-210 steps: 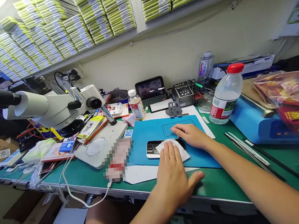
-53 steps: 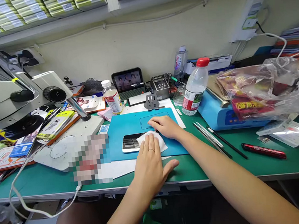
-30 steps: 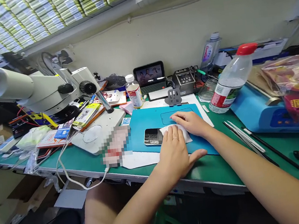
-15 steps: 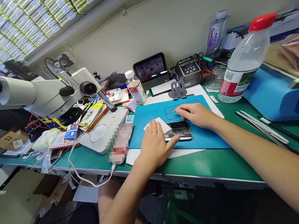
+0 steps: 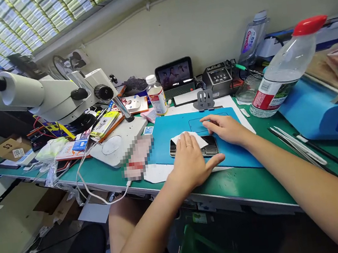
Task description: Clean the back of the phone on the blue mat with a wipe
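Note:
My left hand (image 5: pixel 190 163) lies flat, thumb spread, over a white wipe (image 5: pixel 200 140) on a dark-screened phone (image 5: pixel 211 149). The fingers press the wipe onto the glass, and the hand hides the phone's lower middle. Under the phone is a blue work mat (image 5: pixel 162 129) with a phone-shaped outline drawn on it. To the right of the phone, my right hand (image 5: pixel 229 129) hovers over or rests on the mat; I cannot tell which. Its fingers are loosely bent, thumb apart from the forefinger, with nothing visible between them.
A microscope (image 5: pixel 60 97) stands at the left, beside a phone (image 5: pixel 138 156) on a white cable. Behind the mat are a small bottle (image 5: pixel 156 97) and a screen (image 5: pixel 175 75). At the right are a red-capped bottle (image 5: pixel 276 87), tweezers (image 5: pixel 299 145) and a blue machine (image 5: pixel 315 115).
My left hand and the wipe have slid right across the phone, uncovering its left end. The right hand has stayed near its place, its fingers slightly more spread.

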{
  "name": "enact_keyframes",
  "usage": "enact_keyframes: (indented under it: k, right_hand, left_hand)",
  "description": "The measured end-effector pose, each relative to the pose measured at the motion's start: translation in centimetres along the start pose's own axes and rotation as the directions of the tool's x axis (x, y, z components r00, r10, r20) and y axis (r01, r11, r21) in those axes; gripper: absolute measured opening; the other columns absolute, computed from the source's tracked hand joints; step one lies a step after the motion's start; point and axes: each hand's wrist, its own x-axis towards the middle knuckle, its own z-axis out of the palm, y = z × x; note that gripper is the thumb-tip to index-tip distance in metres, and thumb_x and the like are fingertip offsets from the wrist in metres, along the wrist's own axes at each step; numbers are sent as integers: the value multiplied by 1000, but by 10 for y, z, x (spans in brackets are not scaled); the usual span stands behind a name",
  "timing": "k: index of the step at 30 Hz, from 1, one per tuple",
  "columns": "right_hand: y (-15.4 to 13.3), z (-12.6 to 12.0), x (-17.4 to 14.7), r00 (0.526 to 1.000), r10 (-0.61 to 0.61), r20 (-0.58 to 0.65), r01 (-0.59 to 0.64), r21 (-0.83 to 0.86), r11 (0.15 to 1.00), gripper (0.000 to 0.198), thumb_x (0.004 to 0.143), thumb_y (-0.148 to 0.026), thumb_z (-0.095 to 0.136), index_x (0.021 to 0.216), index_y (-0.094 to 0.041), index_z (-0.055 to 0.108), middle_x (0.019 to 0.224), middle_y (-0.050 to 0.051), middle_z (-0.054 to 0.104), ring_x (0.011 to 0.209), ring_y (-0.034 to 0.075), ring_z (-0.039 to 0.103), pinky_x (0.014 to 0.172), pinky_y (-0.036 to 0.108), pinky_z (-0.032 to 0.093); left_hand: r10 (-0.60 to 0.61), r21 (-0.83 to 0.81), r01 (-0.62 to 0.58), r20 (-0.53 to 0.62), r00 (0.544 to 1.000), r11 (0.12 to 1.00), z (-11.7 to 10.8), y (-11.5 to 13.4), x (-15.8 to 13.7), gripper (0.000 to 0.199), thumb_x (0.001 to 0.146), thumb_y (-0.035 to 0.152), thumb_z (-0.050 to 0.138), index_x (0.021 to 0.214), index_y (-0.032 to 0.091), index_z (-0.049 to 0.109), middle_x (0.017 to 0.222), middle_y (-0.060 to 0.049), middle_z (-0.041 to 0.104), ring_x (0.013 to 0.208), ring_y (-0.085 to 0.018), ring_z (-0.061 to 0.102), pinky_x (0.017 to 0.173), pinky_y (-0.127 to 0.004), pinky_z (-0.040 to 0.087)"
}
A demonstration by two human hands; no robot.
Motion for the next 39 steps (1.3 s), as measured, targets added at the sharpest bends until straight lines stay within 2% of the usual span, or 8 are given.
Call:
enact_keyframes:
  k: [3,7,16,21,24,30,35,39]
  right_hand:
    - [-1,-2,-1,1000,10,-6,-10,37,999,41,93,-46,50,117,-19,69,69,2,71,69,22,66,70,35,50]
    - [-3,-2,-2,1000,27,4,-27,27,999,43,92,-46,50,118,-18,69,70,3,71,67,21,64,71,35,50]
    - [-2,-2,-2,999,13,-46,-13,-1,1000,42,91,-48,50,113,-19,72,72,3,71,66,21,62,67,35,48]
    - [-3,-2,-3,1000,17,-13,-16,17,1000,40,93,-46,50,115,-19,70,70,3,71,67,21,64,69,34,48]
    - [-3,-1,-2,1000,0,-6,0,14,1000,37,94,-44,51,113,-20,71,70,3,72,69,21,65,70,34,48]
    - [-3,-1,-3,999,42,8,-42,10,999,37,95,-44,50,116,-20,70,72,3,73,72,22,66,72,35,47]
    - [-4,-1,-2,999,28,19,-28,4,1000,35,96,-43,51,114,-22,71,74,3,73,73,22,67,72,34,46]
    - [-4,-1,-2,1000,24,10,-24,11,1000,36,95,-45,51,112,-21,71,71,2,73,71,22,66,71,34,47]
  left_hand:
    - [23,-21,-23,-21,1000,1000,2,22,4,109,93,81,21,152,-11,29,160,-31,27,152,-40,21,123,-50,24]
    - [127,-57,-128,-22,992,990,5,39,-21,108,93,81,15,154,-8,28,162,-28,23,153,-39,16,125,-50,22]
    - [117,-7,-117,21,993,993,1,29,17,102,97,76,22,153,-10,28,159,-30,31,151,-38,25,124,-48,24]
    - [172,-25,-172,3,985,985,4,26,-22,101,97,76,22,154,-7,27,163,-28,20,154,-38,14,125,-49,22]
    - [170,-21,-170,17,985,985,3,3,-30,97,98,74,25,155,-4,28,164,-27,18,154,-36,14,124,-49,24]
    - [5,51,-8,58,998,999,-1,-47,-26,87,103,62,31,154,-8,25,162,-31,20,153,-37,15,124,-50,24]
    - [92,28,-94,85,992,995,-2,-35,-55,92,101,67,29,156,-6,20,164,-29,10,154,-37,7,122,-55,27]
    - [87,-4,-87,56,995,996,2,-11,-28,95,100,70,29,155,-7,24,163,-29,15,154,-37,10,124,-53,24]
